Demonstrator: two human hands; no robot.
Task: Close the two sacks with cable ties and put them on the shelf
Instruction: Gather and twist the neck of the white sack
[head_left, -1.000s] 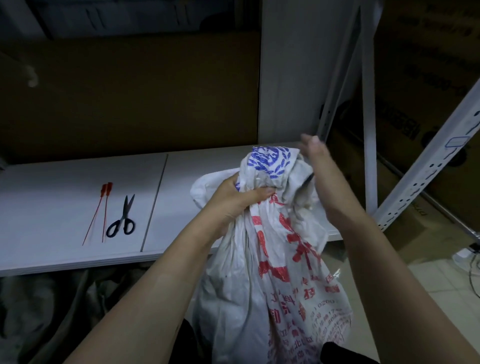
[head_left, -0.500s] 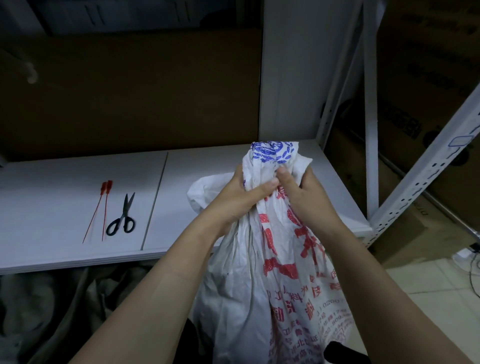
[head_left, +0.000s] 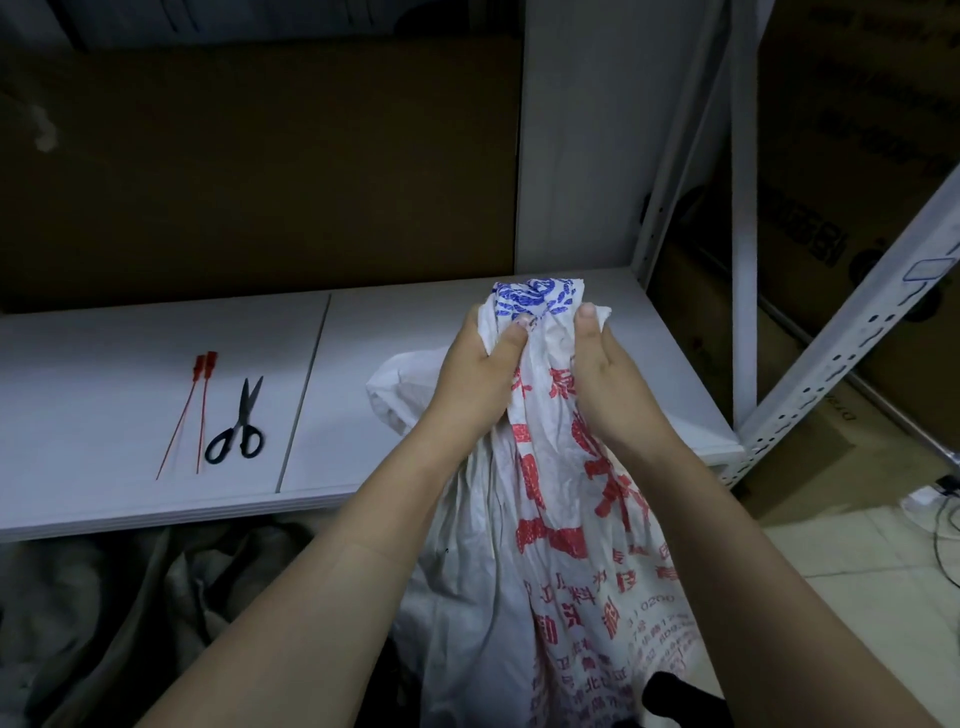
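1. While both hands grip its bunched neck, the sack (head_left: 561, 545) stands with its long axis upright: the blue-printed mouth points up and far, and the red-printed body hangs toward the near edge of view.
2. left hand (head_left: 483, 374): fingers curled tight round the left side of the neck, thumb across the front.
3. right hand (head_left: 608, 384): clasps the right side of the neck, thumb straight up along the cloth, fingers hidden behind it.
4. Sack neck sits in front of the right part of the shelf (head_left: 130, 364) and crosses its near edge. A loose white fold bulges left of the left hand over the board; cannot tell if it rests there.
5. cable ties (head_left: 189, 410): two red ones on the left board, long axes near-far, heads at the far end.
6. scissors (head_left: 239, 426): just right of the ties and parallel to them, blades pointing far, black handles near.
7. Bare board lies between the scissors and the sack, with a seam (head_left: 306, 389) running near-far through it.
8. Far side is closed by a brown cardboard panel (head_left: 260, 171).
9. Right edge: white perforated posts (head_left: 831, 338) rise at the shelf's right end, near the right hand; cardboard boxes (head_left: 857, 156) stand beyond them.
10. Below the shelf on the near left lies crumpled grey fabric (head_left: 130, 597); tiled floor (head_left: 857, 545) on the near right.
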